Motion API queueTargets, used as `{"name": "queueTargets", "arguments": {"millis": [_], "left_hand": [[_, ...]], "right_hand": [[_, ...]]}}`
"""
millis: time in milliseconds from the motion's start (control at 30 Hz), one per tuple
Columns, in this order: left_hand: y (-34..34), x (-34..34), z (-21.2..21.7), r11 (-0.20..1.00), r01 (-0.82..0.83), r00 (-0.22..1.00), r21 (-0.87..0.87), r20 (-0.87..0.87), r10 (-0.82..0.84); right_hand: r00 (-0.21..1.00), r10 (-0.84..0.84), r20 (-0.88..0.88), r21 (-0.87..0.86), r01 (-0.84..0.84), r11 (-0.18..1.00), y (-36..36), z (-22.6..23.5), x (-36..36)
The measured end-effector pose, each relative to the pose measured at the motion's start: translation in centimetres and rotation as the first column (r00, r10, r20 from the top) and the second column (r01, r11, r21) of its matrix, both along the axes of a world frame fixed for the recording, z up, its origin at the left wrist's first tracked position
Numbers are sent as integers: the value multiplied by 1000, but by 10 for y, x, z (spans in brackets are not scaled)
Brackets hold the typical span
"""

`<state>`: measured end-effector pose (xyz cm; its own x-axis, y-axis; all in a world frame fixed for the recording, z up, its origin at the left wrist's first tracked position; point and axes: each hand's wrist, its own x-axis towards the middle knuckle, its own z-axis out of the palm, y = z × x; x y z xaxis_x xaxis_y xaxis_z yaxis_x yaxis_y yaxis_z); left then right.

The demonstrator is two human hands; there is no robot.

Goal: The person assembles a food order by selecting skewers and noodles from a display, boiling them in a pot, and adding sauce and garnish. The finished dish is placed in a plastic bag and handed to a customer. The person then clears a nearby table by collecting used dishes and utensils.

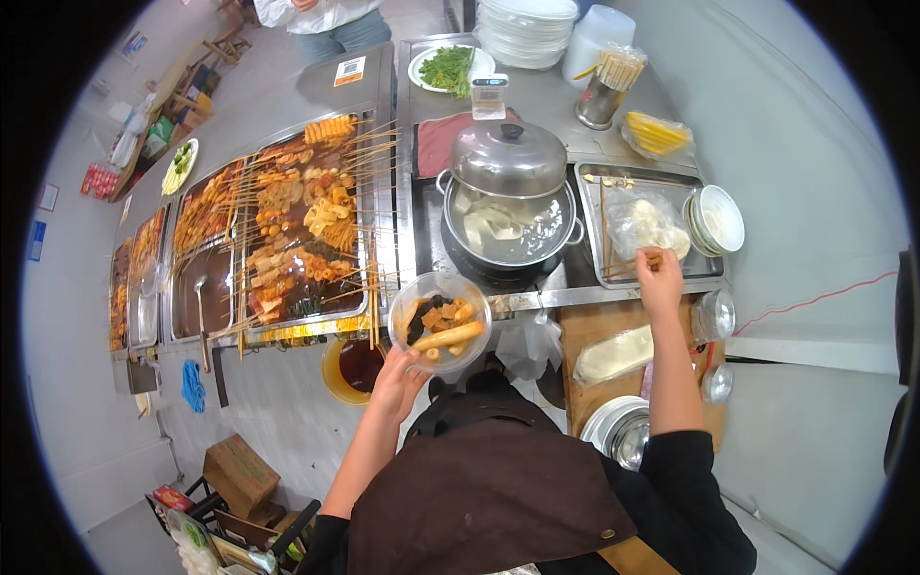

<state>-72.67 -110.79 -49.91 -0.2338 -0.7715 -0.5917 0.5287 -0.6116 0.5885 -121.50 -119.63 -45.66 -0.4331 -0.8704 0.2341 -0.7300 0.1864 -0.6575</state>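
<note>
My left hand point(393, 383) holds a clear round plastic bowl point(476, 295) from its lower left side. In the bowl are brown tofu-like pieces, something dark and long yellowish sticks. My right hand point(659, 280) is closed on a pair of chopsticks point(623, 265) over the near edge of a metal tray point(671, 178). Pale food in a clear plastic bag point(634, 213) lies in that tray, beside stacked white bowls point(721, 218). Left of it stands a steel pot point(513, 264) with wide pale strips in liquid. Its domed lid point(508, 158) sits tilted over the far side.
Trays of skewers in sauce point(302, 230) fill the left counter, their sticks jutting out. A ladle point(202, 316) rests there. Behind the pot are a plate of greens point(422, 72), stacked plates point(525, 34) and a stick holder point(599, 107). Below stand a yellow bucket point(335, 379) and metal bowls point(628, 436).
</note>
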Motion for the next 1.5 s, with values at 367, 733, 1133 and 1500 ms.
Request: {"name": "queueTargets", "arguments": {"millis": [367, 733, 1133, 1500], "left_hand": [[-6, -20, -3, 999, -15, 999, 42, 39, 13], [-18, -25, -7, 997, -40, 991, 66, 134, 30], [-51, -40, -11, 974, -193, 955, 116, 248, 160], [-76, -45, -15, 982, -151, 938, 114, 329, 107]], "right_hand": [[784, 235, 575, -200, -144, 969, -5, 10, 43], [601, 306, 738, -77, -375, 924, -122, -86, 108], [372, 24, 928, 46, -180, 983, -128, -106, 109], [159, -115, 981, 115, 7, 993, -66, -65, 110]]}}
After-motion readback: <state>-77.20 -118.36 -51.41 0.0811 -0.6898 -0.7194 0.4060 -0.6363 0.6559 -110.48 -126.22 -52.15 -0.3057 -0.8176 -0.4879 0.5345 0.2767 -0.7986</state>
